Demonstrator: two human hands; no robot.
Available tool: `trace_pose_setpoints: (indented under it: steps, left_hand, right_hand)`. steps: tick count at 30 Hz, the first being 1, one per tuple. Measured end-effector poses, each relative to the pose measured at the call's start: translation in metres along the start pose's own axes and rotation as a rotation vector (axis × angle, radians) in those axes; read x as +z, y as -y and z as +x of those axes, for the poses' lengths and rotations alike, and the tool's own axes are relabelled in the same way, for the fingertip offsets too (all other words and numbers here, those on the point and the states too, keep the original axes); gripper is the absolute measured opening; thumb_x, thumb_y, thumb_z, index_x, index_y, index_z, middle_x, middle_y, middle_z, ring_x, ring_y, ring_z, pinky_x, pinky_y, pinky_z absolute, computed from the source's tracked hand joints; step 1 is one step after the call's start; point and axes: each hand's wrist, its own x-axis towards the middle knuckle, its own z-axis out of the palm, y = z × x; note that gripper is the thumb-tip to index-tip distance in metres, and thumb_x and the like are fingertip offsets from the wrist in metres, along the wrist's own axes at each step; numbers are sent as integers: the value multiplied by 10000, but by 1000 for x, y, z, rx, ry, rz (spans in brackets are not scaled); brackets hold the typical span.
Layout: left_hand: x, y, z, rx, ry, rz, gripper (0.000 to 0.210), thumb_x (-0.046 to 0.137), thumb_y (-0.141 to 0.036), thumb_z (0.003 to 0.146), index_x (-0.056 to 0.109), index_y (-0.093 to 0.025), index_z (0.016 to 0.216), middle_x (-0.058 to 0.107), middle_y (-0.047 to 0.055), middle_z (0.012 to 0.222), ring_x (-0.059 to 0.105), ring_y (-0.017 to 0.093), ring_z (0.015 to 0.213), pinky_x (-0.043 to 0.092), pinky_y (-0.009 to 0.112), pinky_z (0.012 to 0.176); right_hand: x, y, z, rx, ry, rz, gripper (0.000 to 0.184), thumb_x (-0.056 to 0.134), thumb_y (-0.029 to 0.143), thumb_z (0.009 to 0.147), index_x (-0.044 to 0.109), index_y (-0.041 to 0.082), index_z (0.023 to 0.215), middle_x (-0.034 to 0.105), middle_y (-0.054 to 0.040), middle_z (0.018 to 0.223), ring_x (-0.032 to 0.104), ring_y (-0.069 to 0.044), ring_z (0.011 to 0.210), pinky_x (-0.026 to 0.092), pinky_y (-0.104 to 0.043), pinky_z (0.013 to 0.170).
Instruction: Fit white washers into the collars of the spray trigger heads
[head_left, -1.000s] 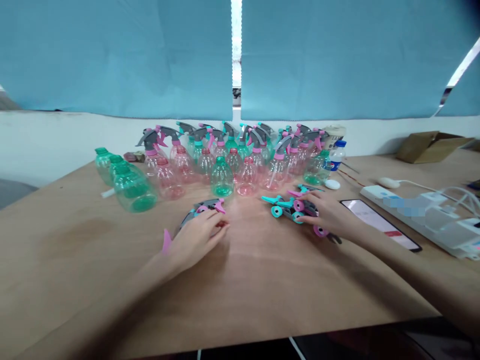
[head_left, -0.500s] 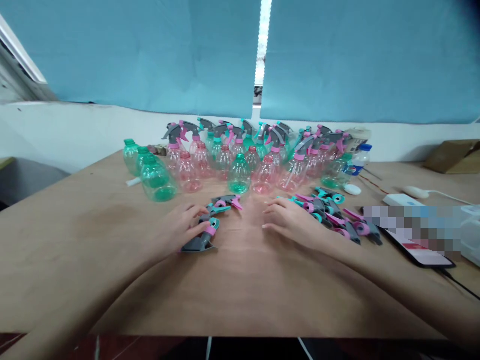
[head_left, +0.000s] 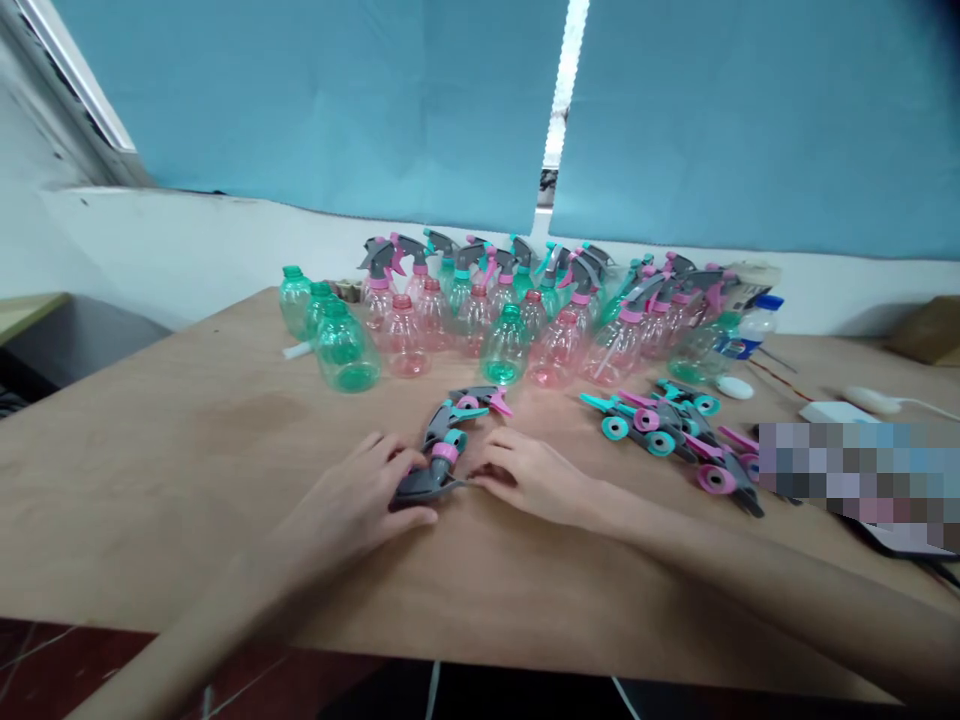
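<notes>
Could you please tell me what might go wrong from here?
The pink-collared spray head lies between the left hand and the right hand; it might slip or nudge the two loose spray heads just beyond it.

The right arm crosses the table near the heap of spray heads, so a wide sweep could scatter them.

Uncapped bottles stand crowded in front, so a bump might topple several.

Blue curtain (head_left: 300, 110), white wall (head_left: 210, 240), blue-capped bottle (head_left: 759, 324), brown box (head_left: 930, 332)

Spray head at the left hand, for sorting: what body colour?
The spray head's body is grey, in the head view.
</notes>
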Motion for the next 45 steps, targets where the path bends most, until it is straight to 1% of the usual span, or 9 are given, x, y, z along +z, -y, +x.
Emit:
trace_pose_setpoints:
  steps: [4,10,15,20,25,28,34,39,45]
  left_hand:
    - [7,-8,-10,-6,68,-21,391,679,-485,740,598,-216,1012,586,49,954,564,246,871,445,354,736]
    - [10,-41,1,28,12,-78,262,706,-387,729,539,-190,774,552,32,898,544,229,835,461,348,710]
    - [17,-66,19,31,1,-177,232,693,-348,771,542,-186,842,520,38,928,519,214,841,466,351,723]
    - [35,-85,45,153,-65,-245,230,704,-312,772,555,-194,901,514,43,958,515,210,872,478,348,757]
    - [58,-96,79,315,-144,-250,208,670,-284,805,573,-195,966,534,58,978,532,202,871,503,320,729]
    - [70,-95,100,324,-191,-262,234,620,-220,841,577,-211,1071,522,72,1054,555,184,856,523,338,761]
    - [78,-94,125,327,-215,-304,342,462,-69,867,557,-236,1150,505,74,1147,562,197,1023,518,370,873]
    - [71,-97,123,234,-209,-414,206,445,-112,893,579,-204,1021,559,46,1016,601,152,829,542,287,721]
    - [67,-99,119,193,-208,-516,136,438,-178,936,556,-201,1000,592,23,966,594,136,789,521,277,724]
  right_hand:
    - [8,7,-2,-9,-5,80,126,534,159,877,653,169,917,637,-68,946,602,-181,894,511,-320,785]
    - [-1,6,-14,73,-18,180,137,527,164,885,657,192,916,662,-50,933,615,-174,875,502,-319,795]
    - [-27,-3,-38,273,20,361,265,457,328,940,663,189,847,675,-23,823,607,-147,752,470,-290,715]
    - [-40,-16,-63,484,2,550,310,554,466,861,622,170,798,623,11,714,560,-134,656,419,-247,582]
    - [-50,-33,-78,542,-98,725,299,653,433,787,620,177,938,643,-17,885,603,-173,819,488,-300,722]
    - [-54,-44,-88,542,-195,773,336,685,417,759,626,197,1005,650,-29,991,614,-194,911,499,-343,819]
    - [-50,-56,-99,494,-417,449,304,718,388,744,657,246,1006,594,-34,964,584,-202,924,505,-350,807]
    - [-44,-56,-86,404,-423,213,287,708,389,762,657,262,1014,533,-47,925,555,-211,884,502,-372,791]
    - [-40,-54,-81,351,-429,159,281,669,311,809,631,238,1077,517,-59,931,544,-211,898,508,-370,782]
